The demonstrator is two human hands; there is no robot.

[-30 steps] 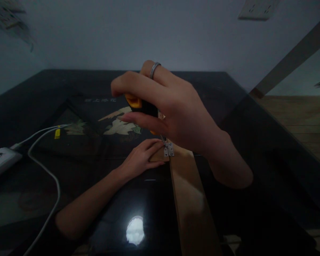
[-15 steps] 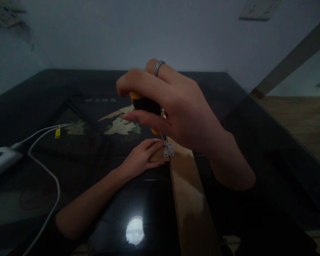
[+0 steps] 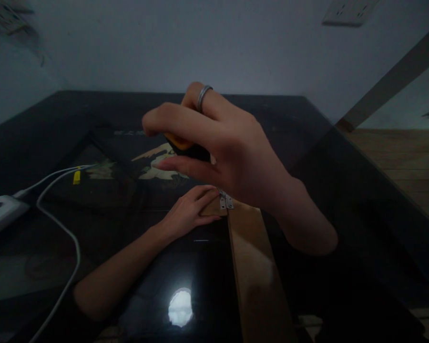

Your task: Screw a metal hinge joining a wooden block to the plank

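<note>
My right hand (image 3: 221, 138) is wrapped round the yellow-and-black handle of a screwdriver (image 3: 191, 148), above a metal hinge (image 3: 226, 200). The screwdriver's shaft and tip are hidden behind the hand. The hinge bridges a small wooden piece (image 3: 210, 208) and a long wooden board (image 3: 252, 257), one leaf over each. My left hand (image 3: 191, 207) lies on the small piece and holds it down against the table, thumb along its near edge and fingers on its far side. Part of the hinge is covered by my right hand.
The dark, glossy table (image 3: 157, 281) has a printed leaf picture (image 3: 160, 171). On the left lie a white power strip (image 3: 2, 214) and a white cable (image 3: 66, 228) with a yellow tag (image 3: 76, 176). A wall socket (image 3: 350, 12) is at the upper right.
My right hand has shifted slightly left and turned, tilting the screwdriver handle; the shaft seen before is now hidden. The left hand, hinge and boards stay in place.
</note>
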